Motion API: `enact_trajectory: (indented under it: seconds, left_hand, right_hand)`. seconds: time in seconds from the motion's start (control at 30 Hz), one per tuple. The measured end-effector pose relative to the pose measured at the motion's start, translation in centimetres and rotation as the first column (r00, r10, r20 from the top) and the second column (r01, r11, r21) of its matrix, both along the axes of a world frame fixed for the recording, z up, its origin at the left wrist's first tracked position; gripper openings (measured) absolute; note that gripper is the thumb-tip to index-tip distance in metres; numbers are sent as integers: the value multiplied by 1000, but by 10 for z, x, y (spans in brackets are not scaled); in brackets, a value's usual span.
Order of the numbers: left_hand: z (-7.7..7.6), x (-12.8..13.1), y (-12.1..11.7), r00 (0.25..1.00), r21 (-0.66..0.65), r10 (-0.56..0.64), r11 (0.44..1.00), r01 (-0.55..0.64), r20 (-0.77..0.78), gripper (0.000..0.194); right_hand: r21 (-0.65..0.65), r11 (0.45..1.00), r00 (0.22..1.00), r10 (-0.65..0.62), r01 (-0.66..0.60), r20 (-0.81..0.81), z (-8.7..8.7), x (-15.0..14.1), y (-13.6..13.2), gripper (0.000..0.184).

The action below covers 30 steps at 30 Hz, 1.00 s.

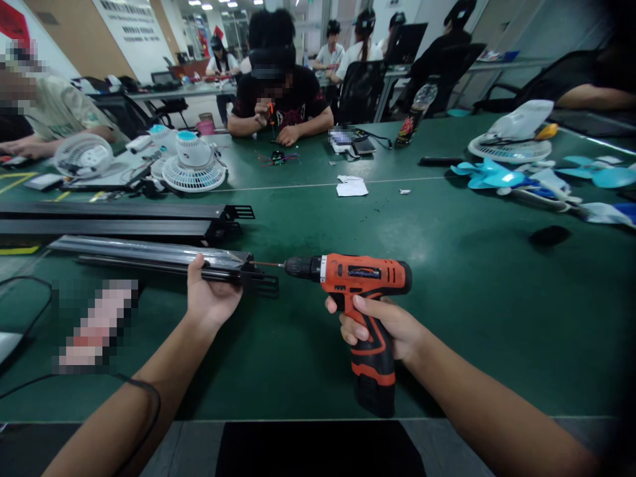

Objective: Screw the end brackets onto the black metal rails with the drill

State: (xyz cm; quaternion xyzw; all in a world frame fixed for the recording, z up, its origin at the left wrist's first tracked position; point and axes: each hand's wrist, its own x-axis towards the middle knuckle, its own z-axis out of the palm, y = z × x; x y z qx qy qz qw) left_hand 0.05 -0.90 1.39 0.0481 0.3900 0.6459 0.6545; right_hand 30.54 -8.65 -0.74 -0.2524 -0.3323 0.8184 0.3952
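Observation:
My right hand (377,324) is wrapped round the handle of an orange and black cordless drill (368,273), which points left. A long thin bit (268,264) runs from its chuck to the near end of a long black metal bar (149,250) with a shiny upper face. Whether the tip sits in a screw there is too small to tell. My left hand (214,298) grips that bar close to this end, thumb on top and fingers underneath. A slotted black bracket (262,285) sticks out of the bar's end.
Two more black bars (109,222) lie behind mine. A blurred-out flat object (99,324) and a black cable (154,391) are at left. White fan parts (193,169) stand at back left, blue fan blades (489,173) at right. Across the green table (308,371) a person (281,99) holds a screwdriver.

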Motion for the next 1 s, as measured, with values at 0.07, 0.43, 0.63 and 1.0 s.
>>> enact_trajectory:
  seconds: [0.07,0.43,0.63,1.0]
  left_hand:
    - [1,0,0,1000,-14,8,1000,-8,9,41]
    - [0,-1,0,1000,-10,-4,1000,4,14,40]
    - [1,0,-1,1000,-17,6,1000,-6,21,45]
    - [3,1,0,999,-29,-9,1000,8,-38,59]
  right_hand:
    - [-4,1000,1000,-5,5,5,1,-1,0,38]
    - [17,1000,1000,3,-4,23,-2,-1,1,44]
    - [35,999,999,-3,1,44,0,0,-1,40]
    - [40,999,999,2,-4,51,2,1,0,39]
